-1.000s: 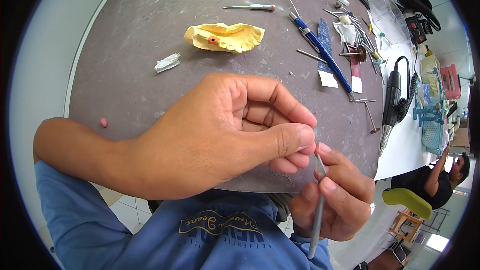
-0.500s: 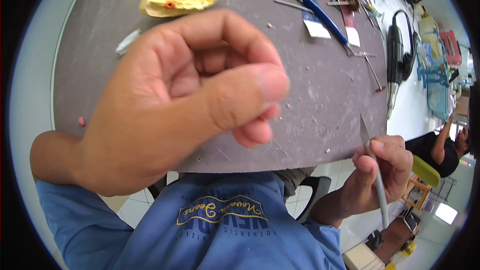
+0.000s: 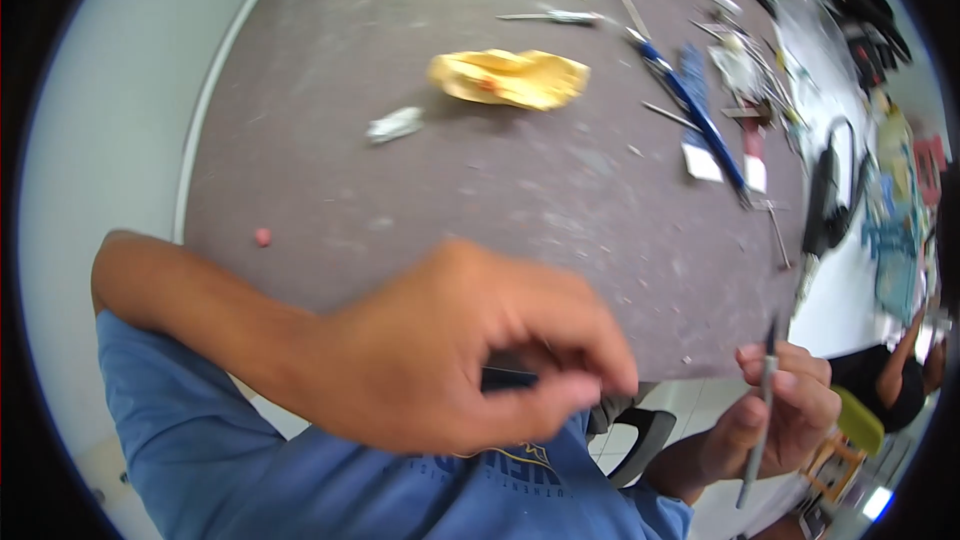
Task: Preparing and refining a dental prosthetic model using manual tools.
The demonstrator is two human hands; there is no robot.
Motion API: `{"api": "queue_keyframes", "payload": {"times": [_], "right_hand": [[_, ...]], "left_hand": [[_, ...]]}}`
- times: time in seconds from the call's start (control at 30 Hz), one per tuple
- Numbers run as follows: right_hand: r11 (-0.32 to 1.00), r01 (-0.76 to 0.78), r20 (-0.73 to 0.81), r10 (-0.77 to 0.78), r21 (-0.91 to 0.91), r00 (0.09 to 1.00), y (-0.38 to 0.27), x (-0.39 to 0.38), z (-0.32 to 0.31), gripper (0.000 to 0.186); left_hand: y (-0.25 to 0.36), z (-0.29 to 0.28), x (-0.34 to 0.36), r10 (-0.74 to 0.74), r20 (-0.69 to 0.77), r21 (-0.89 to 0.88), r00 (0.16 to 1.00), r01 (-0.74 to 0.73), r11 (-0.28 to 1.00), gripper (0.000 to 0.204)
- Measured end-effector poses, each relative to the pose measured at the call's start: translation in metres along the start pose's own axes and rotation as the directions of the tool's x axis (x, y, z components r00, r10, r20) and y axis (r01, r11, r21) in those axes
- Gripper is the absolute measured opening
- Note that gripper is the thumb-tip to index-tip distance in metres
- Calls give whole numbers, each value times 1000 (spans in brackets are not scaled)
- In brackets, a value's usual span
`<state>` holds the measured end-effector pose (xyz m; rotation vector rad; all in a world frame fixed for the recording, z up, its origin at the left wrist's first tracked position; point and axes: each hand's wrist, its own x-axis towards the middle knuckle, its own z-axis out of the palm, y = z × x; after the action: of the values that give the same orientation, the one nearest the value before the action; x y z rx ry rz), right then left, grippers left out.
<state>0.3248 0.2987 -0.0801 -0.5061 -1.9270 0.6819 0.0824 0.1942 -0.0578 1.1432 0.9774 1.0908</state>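
Note:
My left hand (image 3: 470,350) is blurred, above the table's near edge in front of my blue shirt. Its fingers are curled and its thumb lies close to the index fingertip; whatever is in this pinch, if anything, is hidden. Over at the right, beyond the table's corner, my right hand (image 3: 790,405) is closed round a slim craft knife (image 3: 764,410) with a grey handle. The knife stands nearly upright, its dark pointed blade up. Farther off on the table lies a yellow dental cast (image 3: 530,78) with a small orange-red spot.
On the brown table (image 3: 330,180) are a crumpled white piece (image 3: 395,125), a pink lump (image 3: 263,237) and scattered crumbs. A blue pen-like tool (image 3: 700,120) lies right of the cast, near thin metal tools. A black rotary handpiece (image 3: 822,200) rests farther right. Another person (image 3: 870,375) sits beyond.
My left hand has dropped lower and moved right, turning its back more to view. The right hand still grips the knife, now turned. The view has shifted, showing more of the table's far part.

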Motion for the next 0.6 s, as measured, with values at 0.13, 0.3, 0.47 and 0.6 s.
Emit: {"api": "queue_keyframes", "payload": {"times": [0.13, 0.3, 0.47, 0.6], "right_hand": [[969, 150, 225, -104, -198, 969, -8, 38, 22, 40], [919, 367, 565, -228, -143, 793, -40, 72, 44, 38], [952, 127, 545, -265, 279, 795, -68, 59, 95, 29], [946, 135, 577, -289, 296, 764, -76, 44, 139, 26]], "left_hand": [[-9, 0, -25, 193, 75, 294, 978, -206, 933, 20], [-13, 4, -63, 364, -151, 344, 919, -296, 891, 18], [-3, -28, -122, 596, -439, 616, 672, -258, 744, 15], [0, -44, -151, 332, -827, 334, 454, -78, 939, 16]]}}
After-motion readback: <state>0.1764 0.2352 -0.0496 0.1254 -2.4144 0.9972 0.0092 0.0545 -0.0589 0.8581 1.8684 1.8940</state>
